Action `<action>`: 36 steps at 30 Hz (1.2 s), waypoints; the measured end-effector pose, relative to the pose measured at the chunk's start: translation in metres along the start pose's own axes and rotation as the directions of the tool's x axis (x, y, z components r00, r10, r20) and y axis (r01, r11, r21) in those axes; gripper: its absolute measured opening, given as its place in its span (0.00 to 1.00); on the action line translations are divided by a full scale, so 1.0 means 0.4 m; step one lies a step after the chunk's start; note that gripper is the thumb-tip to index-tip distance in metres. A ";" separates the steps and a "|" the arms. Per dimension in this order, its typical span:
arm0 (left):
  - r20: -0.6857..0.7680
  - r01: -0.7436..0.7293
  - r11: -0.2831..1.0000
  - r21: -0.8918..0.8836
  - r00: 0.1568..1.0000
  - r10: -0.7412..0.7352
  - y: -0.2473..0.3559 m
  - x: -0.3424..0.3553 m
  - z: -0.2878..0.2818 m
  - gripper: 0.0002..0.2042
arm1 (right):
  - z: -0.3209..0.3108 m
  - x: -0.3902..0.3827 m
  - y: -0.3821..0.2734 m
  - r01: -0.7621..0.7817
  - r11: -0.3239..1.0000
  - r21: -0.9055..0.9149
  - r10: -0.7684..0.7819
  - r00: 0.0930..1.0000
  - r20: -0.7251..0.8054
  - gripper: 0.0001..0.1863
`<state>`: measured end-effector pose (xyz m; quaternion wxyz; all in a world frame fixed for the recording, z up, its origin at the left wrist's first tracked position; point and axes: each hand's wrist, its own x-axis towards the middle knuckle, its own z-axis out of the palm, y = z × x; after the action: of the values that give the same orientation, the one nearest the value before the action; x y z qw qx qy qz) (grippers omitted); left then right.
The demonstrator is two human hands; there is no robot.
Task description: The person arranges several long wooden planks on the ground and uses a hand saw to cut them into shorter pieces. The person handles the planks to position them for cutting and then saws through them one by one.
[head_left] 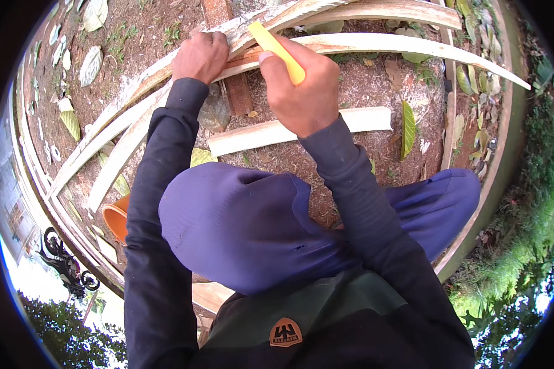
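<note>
My left hand [200, 56] presses down on a long, rough-edged wooden strip [138, 86], its fingers curled over the wood. My right hand [305, 83] is closed around a flat yellow tool [277, 52], whose kind I cannot make out. The tool's far end points at the rough strip, just right of my left hand. Beneath that strip runs a second pale plank [375, 43], passing behind my right hand. A shorter pale board [366, 119] lies on the ground, nearer to me.
A reddish-brown piece [237, 95] lies crosswise under the strips, beside a grey stone [214, 112]. An orange bucket [117, 218] stands left of my knee. Dry leaves [91, 64] dot the earth ground. Far left is a motorcycle [66, 267]; grass [505, 270] grows at the right.
</note>
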<state>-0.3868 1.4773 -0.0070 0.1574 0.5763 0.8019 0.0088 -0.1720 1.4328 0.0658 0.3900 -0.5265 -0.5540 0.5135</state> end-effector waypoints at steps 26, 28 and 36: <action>-0.003 0.122 0.991 -0.048 0.992 -0.123 -0.046 0.025 0.009 0.25 | -0.203 -0.486 0.122 -0.003 0.932 -0.363 -0.079 0.974 -0.210 0.43; 0.021 0.160 0.982 -0.097 0.987 -0.159 -0.011 0.012 -0.016 0.26 | -0.167 -0.483 0.144 0.112 0.863 -0.493 -0.256 0.938 -0.233 0.47; -0.099 0.015 0.911 -0.413 0.993 -0.062 -0.053 -0.007 -0.036 0.28 | -0.104 -0.507 0.242 -0.038 0.833 -0.552 0.049 0.999 0.005 0.47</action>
<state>-0.4092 1.4701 0.0031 0.2311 0.5130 0.8007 0.2058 -0.0851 1.2317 -0.0002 0.2048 -0.6241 -0.6701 0.3457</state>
